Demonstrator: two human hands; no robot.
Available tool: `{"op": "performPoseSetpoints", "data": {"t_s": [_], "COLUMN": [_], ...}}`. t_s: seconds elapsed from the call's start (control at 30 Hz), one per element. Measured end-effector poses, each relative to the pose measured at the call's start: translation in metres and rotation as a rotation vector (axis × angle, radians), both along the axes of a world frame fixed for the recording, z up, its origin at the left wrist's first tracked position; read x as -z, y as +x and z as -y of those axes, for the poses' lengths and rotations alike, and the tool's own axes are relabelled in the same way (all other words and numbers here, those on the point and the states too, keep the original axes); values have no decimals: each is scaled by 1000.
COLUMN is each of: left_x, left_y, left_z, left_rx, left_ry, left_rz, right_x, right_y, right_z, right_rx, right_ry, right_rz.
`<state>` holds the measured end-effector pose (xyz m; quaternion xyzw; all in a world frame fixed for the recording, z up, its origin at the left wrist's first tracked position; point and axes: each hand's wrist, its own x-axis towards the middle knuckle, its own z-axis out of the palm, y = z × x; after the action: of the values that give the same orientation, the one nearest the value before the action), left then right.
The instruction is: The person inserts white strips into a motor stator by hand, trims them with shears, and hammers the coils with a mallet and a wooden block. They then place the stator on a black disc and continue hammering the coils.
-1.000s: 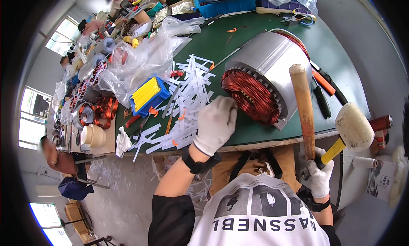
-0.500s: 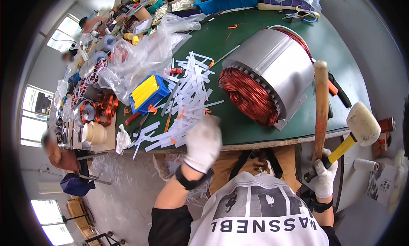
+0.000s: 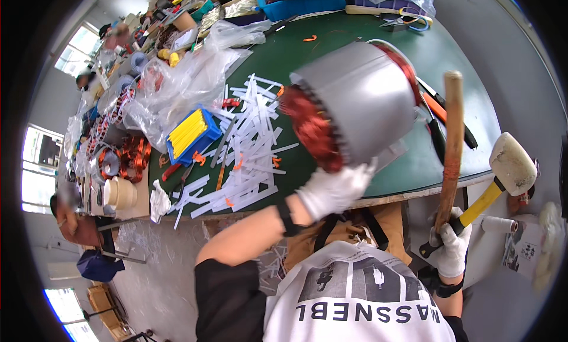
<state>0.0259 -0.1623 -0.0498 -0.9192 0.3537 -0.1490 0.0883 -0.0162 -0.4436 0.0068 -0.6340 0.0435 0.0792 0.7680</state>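
Observation:
My left hand [image 3: 336,189], in a white glove, touches the near lower edge of a stator [image 3: 376,99], its fingers stretched out along the metal rim. The stator is a large grey metal cylinder with bundles of red-brown copper windings [image 3: 313,132] coming out of both ends; its near-left end is smeared by motion. My gloved right hand [image 3: 452,247] is closed around two handles at the table's right front: a mallet [image 3: 512,167] with a whitish head and a yellow-and-black handle, and a long worn wooden stick [image 3: 452,147] standing upright.
White strips [image 3: 251,147] lie scattered left of the stator, beside a blue box [image 3: 204,138] of yellow strips. Orange-and-black tools [image 3: 438,108] lie right of it, scissors [image 3: 405,21] at the back. Clear plastic bags [image 3: 183,87] cover the far left. People sit farther left.
My left hand has moved right from the white strips to the stator's edge. The stator has shifted and turned slightly. My right hand keeps its hold on the mallet and stick.

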Motion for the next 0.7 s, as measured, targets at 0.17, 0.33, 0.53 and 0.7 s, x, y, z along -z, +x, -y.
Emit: {"op": "performPoseSetpoints", "data": {"t_s": [0.17, 0.33, 0.53, 0.7], "left_x": [-49, -81, -102, -52], "left_y": [5, -13, -31, 9], "left_z": [-97, -101, 56, 116], "left_rx": [19, -279, 103, 34], "left_ry": [55, 119, -487, -474], "left_rz": [-41, -267, -84, 37], "right_x": [-4, -8, -31, -35], "right_y": [10, 23, 40, 59], "right_z": [10, 2, -3, 15], "right_rx": [-135, -298, -427, -593], "right_ry": [-62, -56, -111, -258], "right_rz": [-95, -281, -291, -4]}}
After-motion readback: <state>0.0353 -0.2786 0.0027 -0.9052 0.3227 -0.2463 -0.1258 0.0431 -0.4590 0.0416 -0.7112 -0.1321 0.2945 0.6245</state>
